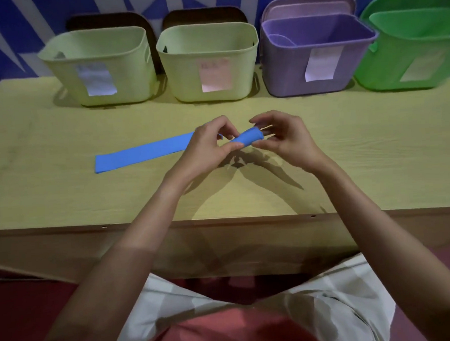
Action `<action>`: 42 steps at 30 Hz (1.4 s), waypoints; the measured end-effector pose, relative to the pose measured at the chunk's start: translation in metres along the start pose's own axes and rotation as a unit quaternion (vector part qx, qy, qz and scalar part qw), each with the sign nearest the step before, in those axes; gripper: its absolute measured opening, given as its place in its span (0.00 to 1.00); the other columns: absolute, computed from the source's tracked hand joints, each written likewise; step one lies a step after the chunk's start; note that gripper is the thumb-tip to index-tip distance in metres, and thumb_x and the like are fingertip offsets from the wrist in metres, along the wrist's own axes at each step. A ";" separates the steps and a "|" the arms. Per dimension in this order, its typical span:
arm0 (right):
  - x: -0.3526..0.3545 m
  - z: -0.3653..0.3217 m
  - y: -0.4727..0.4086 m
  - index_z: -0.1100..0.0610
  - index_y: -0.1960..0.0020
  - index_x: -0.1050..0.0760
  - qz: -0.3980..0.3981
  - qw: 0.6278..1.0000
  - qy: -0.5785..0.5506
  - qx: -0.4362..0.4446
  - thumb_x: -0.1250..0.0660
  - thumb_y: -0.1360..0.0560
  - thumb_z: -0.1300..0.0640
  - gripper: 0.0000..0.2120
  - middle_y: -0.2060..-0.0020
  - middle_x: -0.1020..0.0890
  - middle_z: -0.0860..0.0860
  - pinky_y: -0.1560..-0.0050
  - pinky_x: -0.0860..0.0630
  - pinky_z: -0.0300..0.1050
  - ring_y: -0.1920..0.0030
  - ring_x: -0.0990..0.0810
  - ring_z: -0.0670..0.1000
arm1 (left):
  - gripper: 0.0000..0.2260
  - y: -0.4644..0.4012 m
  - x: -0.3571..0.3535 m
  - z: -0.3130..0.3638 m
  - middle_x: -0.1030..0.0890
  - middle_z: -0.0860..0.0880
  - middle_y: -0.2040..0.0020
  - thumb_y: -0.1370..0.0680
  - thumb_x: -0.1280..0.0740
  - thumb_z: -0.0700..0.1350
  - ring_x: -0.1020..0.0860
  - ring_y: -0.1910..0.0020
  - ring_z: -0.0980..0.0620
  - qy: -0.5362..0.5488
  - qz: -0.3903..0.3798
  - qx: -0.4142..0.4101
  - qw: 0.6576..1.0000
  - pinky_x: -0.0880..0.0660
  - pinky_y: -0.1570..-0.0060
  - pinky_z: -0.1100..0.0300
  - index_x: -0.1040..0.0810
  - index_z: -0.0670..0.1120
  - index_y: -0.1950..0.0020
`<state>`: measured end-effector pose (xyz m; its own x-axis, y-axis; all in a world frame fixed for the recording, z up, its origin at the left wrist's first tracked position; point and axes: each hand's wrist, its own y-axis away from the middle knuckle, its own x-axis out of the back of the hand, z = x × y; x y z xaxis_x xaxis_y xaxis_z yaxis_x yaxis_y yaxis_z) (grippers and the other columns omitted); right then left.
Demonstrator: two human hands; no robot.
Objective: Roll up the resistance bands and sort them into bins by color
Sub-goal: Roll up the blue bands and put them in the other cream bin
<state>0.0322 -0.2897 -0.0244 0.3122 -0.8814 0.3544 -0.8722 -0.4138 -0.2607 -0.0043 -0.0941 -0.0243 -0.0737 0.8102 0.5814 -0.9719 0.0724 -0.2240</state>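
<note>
A blue resistance band (143, 153) lies flat on the yellow table (62, 201), its right end wound into a short roll (248, 137). My left hand (209, 145) pinches the roll's left side with thumb and fingers. My right hand (285, 137) holds the roll's right end with its fingertips. The unrolled tail stretches left from under my left hand. Four bins stand in a row at the back: two pale yellow-green bins (100, 83) (208, 89), a purple bin (291, 71) and a green bin (386, 65). Each carries a paper label on its front.
The bins fill the table's far edge against a blue and white patterned wall (5, 38). Inside the purple bin a curved purple shape (280, 40) shows. The table's front edge (64, 229) runs below my forearms.
</note>
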 end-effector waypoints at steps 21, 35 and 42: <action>-0.085 -0.067 -0.149 0.59 0.48 0.22 -0.045 0.988 -0.145 -0.010 0.30 0.27 0.68 0.10 0.56 0.18 0.53 0.57 0.24 0.37 0.56 0.21 0.48 | 0.09 -0.050 0.130 -0.021 0.17 0.51 0.62 0.31 0.23 0.40 0.20 0.59 0.53 0.075 0.192 0.082 0.975 0.23 0.53 0.58 0.16 0.48 0.53; -0.148 -0.112 -0.307 0.63 0.39 0.24 -0.049 0.996 -0.077 0.000 0.30 0.25 0.65 0.15 0.47 0.19 0.60 0.54 0.20 0.42 0.51 0.19 0.50 | 0.09 -0.156 0.267 -0.063 0.17 0.47 0.57 0.31 0.23 0.41 0.19 0.57 0.55 0.009 0.166 0.146 0.975 0.22 0.58 0.67 0.17 0.43 0.53; -0.158 -0.079 -0.322 0.62 0.39 0.23 -0.016 0.991 0.107 0.075 0.33 0.24 0.62 0.13 0.49 0.18 0.55 0.43 0.23 0.49 0.48 0.20 0.50 | 0.16 -0.210 0.295 -0.131 0.20 0.40 0.49 0.28 0.26 0.36 0.20 0.63 0.51 0.034 0.142 0.307 0.940 0.19 0.61 0.61 0.24 0.36 0.43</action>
<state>0.2337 0.0010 0.0744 0.2370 -0.8056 0.5429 -0.7926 -0.4835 -0.3715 0.2079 0.2058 0.0913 -0.3559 0.7827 0.5106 -0.8623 -0.4857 0.1435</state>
